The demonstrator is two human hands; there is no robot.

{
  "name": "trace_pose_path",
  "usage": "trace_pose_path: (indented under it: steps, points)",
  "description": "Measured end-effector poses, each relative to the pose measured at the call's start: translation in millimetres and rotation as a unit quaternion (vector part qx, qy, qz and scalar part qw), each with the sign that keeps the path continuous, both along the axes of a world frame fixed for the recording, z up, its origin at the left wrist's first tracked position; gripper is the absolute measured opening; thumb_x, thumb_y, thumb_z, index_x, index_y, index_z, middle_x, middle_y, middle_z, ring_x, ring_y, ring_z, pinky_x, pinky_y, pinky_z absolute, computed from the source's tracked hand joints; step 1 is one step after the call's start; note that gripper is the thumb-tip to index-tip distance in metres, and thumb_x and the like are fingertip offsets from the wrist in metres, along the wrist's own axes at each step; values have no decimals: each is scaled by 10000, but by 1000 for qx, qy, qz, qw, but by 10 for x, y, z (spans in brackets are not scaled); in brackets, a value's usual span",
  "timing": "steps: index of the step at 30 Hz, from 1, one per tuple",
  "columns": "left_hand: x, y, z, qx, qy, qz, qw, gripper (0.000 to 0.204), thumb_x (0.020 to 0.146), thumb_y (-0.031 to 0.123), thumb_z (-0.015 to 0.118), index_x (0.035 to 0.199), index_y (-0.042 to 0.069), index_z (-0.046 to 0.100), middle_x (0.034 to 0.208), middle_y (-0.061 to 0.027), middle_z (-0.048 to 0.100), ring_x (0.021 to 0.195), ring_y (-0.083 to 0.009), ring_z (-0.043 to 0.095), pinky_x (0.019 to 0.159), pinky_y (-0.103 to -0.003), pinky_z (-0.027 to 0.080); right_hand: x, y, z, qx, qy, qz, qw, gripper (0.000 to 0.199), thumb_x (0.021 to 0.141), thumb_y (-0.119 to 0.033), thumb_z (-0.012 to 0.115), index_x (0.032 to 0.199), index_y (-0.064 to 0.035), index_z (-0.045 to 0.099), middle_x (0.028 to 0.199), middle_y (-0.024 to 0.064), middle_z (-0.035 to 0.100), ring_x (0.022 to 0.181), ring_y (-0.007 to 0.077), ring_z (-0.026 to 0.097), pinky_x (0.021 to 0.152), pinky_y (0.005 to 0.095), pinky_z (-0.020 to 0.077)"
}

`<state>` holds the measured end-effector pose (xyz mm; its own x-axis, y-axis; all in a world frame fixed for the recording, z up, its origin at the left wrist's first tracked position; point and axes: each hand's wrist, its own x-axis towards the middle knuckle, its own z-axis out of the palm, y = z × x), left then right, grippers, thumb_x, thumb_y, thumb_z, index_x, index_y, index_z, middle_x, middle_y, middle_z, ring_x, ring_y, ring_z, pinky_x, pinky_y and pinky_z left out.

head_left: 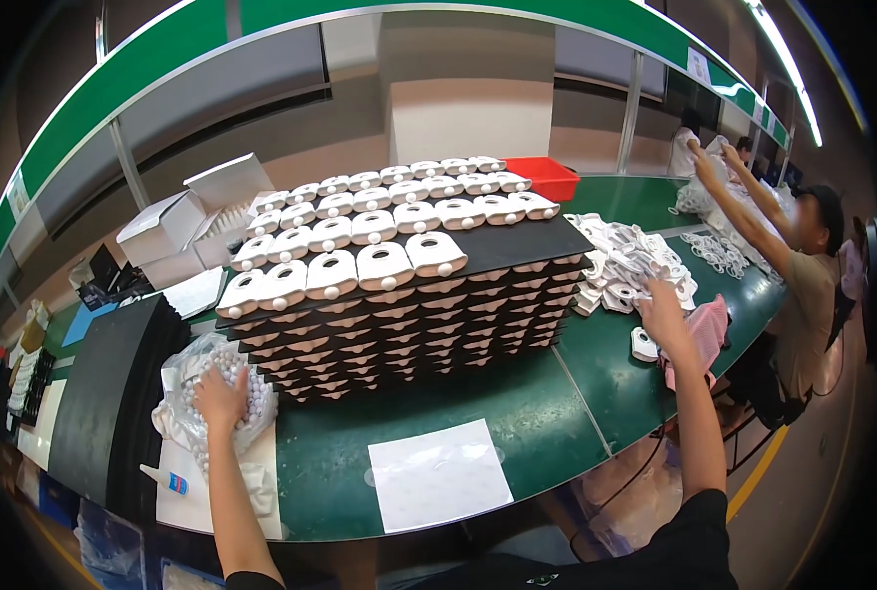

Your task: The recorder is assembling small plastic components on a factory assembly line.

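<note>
Stacked black trays (429, 334) stood on the green table (517, 413), the biggest thing before me, and the top tray carried rows of white housings (384, 264) with round holes. Left of that stack lay a pile of flat black sheets (114, 393), and behind the stack's left corner sat open white boxes (178, 231). Behind its right corner was a red bin (547, 177). Right of the stack spread a loose heap of white parts (630, 261), where my right hand (663, 313) reached in, fingers spread and resting on the pieces; whether they gripped one, I could not tell. Left of the stack's front lay a clear bag of small white beads (224, 379), and my left hand (220, 401) pressed flat on it, fingers splayed. A white sheet (438, 474) lay before the stack. Farther right, a co-worker (802, 285) handled bags.
</note>
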<state>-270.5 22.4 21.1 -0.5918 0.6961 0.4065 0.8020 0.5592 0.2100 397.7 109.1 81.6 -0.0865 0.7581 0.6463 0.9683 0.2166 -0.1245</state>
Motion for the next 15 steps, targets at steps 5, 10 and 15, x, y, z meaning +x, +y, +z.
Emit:
trace_pose_path:
  steps: [5,10,15]
  points:
    - [184,61,6,-92,43,-28,994,517,843,480,415,1203,110,460,1204,-180,446,1136,-377,383,874,-516,348,106,-303,-664,-228,-17,-139,964,459,752,-192,612,1101,62,454,1095,275,470,963,418,458,849,438,370]
    - [157,-21,28,-47,39,-78,995,319,867,336,445,1056,83,496,1076,-189,477,1031,-361,455,730,-457,429,-311,-517,-899,-78,-45,-80,993,447,751,-135,601,1115,68,438,1117,257,452,1015,383,433,894,426,349]
    - [222,-10,23,-28,44,-71,996,262,881,300,435,978,61,488,905,-189,544,836,-366,550,668,-465,438,-762,-707,-717,-97,5,70,993,386,742,-118,619,1081,10,487,1140,216,475,1064,365,434,912,410,360]
